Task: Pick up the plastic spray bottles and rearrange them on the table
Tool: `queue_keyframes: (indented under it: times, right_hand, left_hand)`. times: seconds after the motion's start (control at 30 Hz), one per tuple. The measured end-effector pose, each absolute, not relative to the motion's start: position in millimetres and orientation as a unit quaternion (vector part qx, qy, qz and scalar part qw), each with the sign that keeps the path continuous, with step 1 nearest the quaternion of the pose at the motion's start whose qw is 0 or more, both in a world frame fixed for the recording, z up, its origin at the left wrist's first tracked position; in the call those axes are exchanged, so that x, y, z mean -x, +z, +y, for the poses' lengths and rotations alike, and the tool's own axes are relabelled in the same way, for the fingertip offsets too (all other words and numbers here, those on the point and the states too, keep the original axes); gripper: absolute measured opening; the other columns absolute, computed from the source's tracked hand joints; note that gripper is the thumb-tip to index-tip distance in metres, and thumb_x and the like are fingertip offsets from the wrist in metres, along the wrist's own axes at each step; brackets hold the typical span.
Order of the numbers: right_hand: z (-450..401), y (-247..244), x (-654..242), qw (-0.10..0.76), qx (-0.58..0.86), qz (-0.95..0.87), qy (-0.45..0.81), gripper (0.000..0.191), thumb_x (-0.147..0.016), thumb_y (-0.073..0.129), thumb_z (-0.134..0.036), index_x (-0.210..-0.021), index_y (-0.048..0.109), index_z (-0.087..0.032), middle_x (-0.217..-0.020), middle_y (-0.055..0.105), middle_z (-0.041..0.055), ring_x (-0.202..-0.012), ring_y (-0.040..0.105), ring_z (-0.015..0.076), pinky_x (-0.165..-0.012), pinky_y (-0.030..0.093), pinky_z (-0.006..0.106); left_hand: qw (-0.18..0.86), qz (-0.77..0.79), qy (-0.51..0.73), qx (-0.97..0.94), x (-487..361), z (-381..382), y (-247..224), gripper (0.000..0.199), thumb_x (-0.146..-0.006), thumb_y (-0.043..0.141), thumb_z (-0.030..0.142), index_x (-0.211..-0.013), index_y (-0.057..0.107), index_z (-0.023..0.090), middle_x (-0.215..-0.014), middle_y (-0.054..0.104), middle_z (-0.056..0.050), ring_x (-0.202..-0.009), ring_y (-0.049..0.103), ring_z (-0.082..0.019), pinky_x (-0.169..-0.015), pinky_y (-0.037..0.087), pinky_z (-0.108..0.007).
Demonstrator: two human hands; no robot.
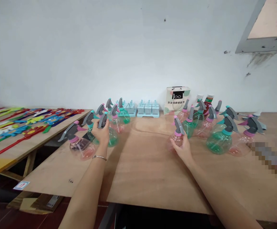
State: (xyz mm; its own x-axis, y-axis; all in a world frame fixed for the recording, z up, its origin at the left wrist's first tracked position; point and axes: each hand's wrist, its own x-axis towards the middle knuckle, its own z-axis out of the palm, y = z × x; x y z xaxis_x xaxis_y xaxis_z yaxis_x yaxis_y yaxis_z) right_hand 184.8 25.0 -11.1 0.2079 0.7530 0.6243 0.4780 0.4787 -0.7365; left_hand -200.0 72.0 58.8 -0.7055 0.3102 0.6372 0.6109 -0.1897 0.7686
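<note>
Grasping a green spray bottle (113,138) by its gray trigger head, the left hand (101,131) is above the counter (150,184), while the right hand (183,149) is wrapped around a pink-collared spray bottle (177,136) standing on it, beside other spray bottles (218,142). Behind stands a paper bag (177,101) printed with glasses on a black block and Chinese characters, apparently including 眼镜超市. 1 red bottle (208,106) has a green label, too small to read; a card (21,185) at the counter's left corner bears an unreadable red mark.
</note>
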Motion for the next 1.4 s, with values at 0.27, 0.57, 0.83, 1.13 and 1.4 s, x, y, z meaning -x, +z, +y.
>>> queue_keyframes:
  times: [0.27, 0.57, 0.83, 1.13, 1.4]
  right_hand:
    - [30.9, -19.5, -187.6, 0.597, 0.499, -0.617, 0.117, 0.05, -0.079, 0.07, -0.049, -0.117, 0.056, -0.019, -0.109, 0.067, 0.0116, -0.101, 0.065, 0.0292, -0.092, 0.052, 0.05]
    - [19.3, -25.7, -168.3, 0.546, 0.425, -0.704, 0.161, 0.063, -0.088, 0.062, -0.044, -0.142, 0.043, -0.02, -0.139, 0.058, 0.0163, -0.13, 0.056, 0.0312, -0.111, 0.043, 0.056]
    - [2.7, -31.0, -153.7, 0.417, 0.36, -0.808, 0.21, 0.083, -0.09, 0.062, -0.049, -0.16, 0.021, -0.031, -0.158, 0.044, 0.0099, -0.141, 0.049, 0.0293, -0.111, 0.048, 0.052]
    - [53.8, -3.9, -212.4, 0.651, 0.48, -0.585, -0.057, 0.078, -0.094, 0.054, -0.047, -0.158, 0.017, -0.024, -0.164, 0.021, 0.0145, -0.155, 0.018, 0.0317, -0.123, 0.018, 0.061]
    - [112.1, -24.2, -238.9, 0.634, 0.551, -0.542, -0.022, 0.09, -0.077, 0.066, -0.064, -0.143, 0.039, -0.01, -0.14, 0.048, 0.0248, -0.135, 0.044, 0.04, -0.114, 0.033, 0.062]
  left_hand:
    - [0.232, -0.529, -0.735, 0.355, 197.5, 68.8, 46.4, 0.056, -0.073, 0.074, 0.036, -0.117, 0.046, 0.015, -0.125, 0.053, -0.016, -0.122, 0.053, -0.027, -0.102, 0.045, -0.043]
    - [-0.067, -0.406, -0.63, 0.658, 82.3, 5.0, 68.9, 0.06, -0.078, 0.069, 0.051, -0.128, 0.048, 0.023, -0.135, 0.051, -0.015, -0.133, 0.047, -0.032, -0.114, 0.034, -0.048]
    - [-0.391, -0.412, -0.529, 0.63, 13.5, 5.9, 48.9, 0.09, -0.066, 0.084, 0.042, -0.143, 0.04, 0.025, -0.145, 0.048, -0.016, -0.139, 0.043, -0.033, -0.107, 0.044, -0.045]
    - [-0.379, -0.412, -0.564, 0.608, 22.5, -2.9, 76.9, 0.035, -0.073, 0.07, 0.025, -0.107, 0.066, 0.019, -0.116, 0.069, -0.01, -0.099, 0.066, -0.021, -0.086, 0.053, -0.034]
    - [-0.529, -0.276, -0.528, 0.605, 18.7, -5.2, 115.5, 0.028, -0.071, 0.077, 0.038, -0.09, 0.068, 0.019, -0.101, 0.073, -0.005, -0.102, 0.067, -0.021, -0.089, 0.051, -0.03]
